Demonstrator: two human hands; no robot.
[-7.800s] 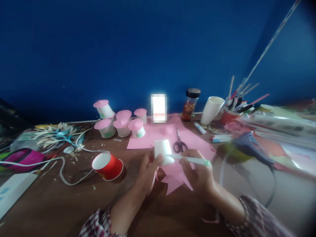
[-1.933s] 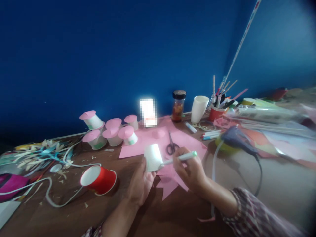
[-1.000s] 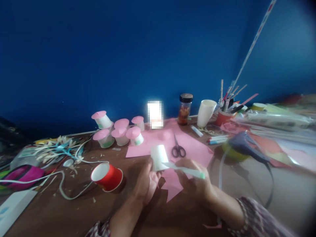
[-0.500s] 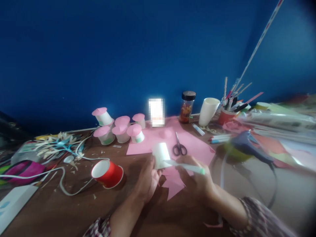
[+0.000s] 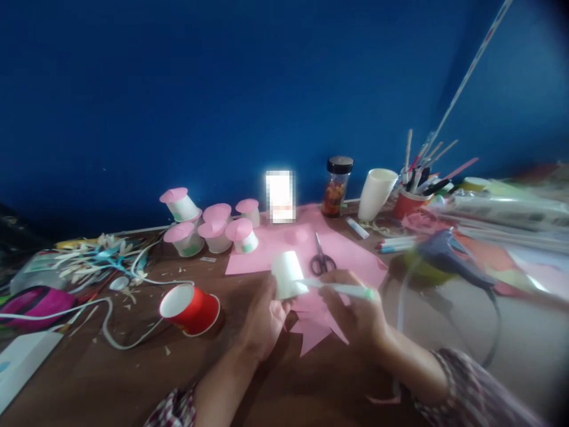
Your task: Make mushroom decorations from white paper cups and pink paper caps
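A small white paper cup [image 5: 287, 273] is held tilted in my left hand [image 5: 264, 320], its fingers wrapped round the lower left side. My right hand [image 5: 355, 308] is closed on a white marker with a green end [image 5: 347, 289]; the marker's tip meets the right side of the cup. Under and behind the hands lies a pink paper sheet [image 5: 262, 258], with jagged pink scraps [image 5: 311, 335] just below the cup. Black-handled scissors [image 5: 322, 261] rest on the sheet beyond my right hand.
Several white cups with pink tops [image 5: 216, 228] stand back left. A red cup [image 5: 191, 308] lies tipped left of my hands, near a white cable [image 5: 109, 326]. At the right are a glue gun [image 5: 457, 261], a jar [image 5: 336, 187], a white tumbler [image 5: 377, 194] and a pen cup [image 5: 409, 203].
The view has shifted slightly, so the table items sit a little higher and further left. Both hands keep their hold, with the marker still at the cup's side.
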